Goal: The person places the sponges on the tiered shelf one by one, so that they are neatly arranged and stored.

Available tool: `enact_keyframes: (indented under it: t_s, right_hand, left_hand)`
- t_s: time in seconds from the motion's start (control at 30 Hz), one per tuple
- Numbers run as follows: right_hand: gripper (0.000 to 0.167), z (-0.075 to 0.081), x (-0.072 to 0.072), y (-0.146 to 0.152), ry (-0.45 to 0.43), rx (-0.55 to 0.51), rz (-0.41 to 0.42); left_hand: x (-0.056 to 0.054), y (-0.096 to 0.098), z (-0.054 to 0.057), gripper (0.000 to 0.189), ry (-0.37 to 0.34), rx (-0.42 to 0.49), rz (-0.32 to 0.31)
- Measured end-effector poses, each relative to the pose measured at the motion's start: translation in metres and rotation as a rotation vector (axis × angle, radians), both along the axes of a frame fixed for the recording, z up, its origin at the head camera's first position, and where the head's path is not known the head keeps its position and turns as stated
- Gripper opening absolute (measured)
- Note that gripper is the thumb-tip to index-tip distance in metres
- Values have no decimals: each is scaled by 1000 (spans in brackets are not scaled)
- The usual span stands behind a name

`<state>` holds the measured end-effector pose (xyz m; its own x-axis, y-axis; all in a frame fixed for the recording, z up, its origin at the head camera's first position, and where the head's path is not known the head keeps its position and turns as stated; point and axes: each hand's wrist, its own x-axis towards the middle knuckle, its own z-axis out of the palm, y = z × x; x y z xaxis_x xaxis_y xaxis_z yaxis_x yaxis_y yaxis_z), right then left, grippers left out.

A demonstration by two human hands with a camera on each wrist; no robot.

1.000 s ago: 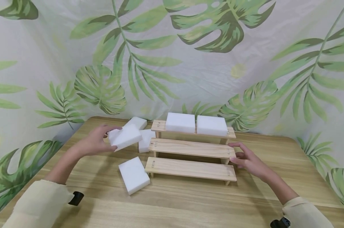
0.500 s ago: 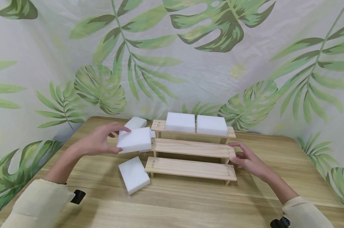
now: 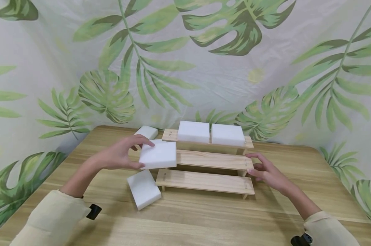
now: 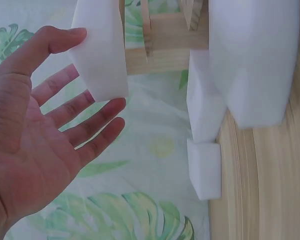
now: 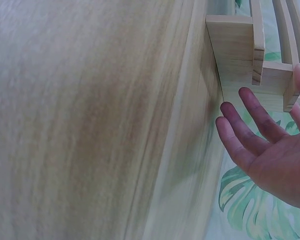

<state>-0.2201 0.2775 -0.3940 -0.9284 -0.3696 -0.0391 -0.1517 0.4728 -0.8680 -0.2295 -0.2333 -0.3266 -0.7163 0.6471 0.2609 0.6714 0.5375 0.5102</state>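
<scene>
Leafy cloth point(image 3: 216, 92) backs the far edge of the tabletop point(image 3: 204, 220). Left grip point(image 3: 119, 154) pinches a white block point(image 3: 159, 155), right grip point(image 3: 268, 173) the shelf point(image 3: 210, 159).

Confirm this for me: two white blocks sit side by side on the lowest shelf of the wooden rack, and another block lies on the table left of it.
Wrong shelf: the head view shows the two white blocks on the top shelf of the wooden rack. The other block does lie on the table, left of it.
</scene>
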Motion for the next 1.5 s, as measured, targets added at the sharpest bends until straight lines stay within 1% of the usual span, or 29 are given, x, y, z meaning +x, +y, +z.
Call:
enact_keyframes:
  t_s: [0.17,0.27,0.53,0.77,0.93,1.03,1.2,1.5]
  right_hand:
    - [58,0,-1,0,10,0,3]
    - [57,0,-2,-1,15,2,3]
    - [56,2,-2,-1,18,-1,6]
    - [57,2,0,-2,12,-1,5]
    - [56,2,0,-2,16,3,-2]
    - [56,2,0,-2,18,4,-5]
    - [57,0,0,-1,6,6,-9]
    - [58,0,1,-1,4,11,-14]
  left_hand:
    - [-4,12,-3,54,-29,10,-24]
    - [-6,19,-5,54,-31,10,-32]
    - [-5,35,-6,56,-55,21,-56]
    - [-6,48,-8,54,-13,20,-70]
    - [-6,59,-10,54,-36,53,-90]
    - [-6,66,-10,54,-41,55,-91]
    - [-6,78,-12,53,-29,31,-87]
    - [-8,98,-13,49,-3,44,-115]
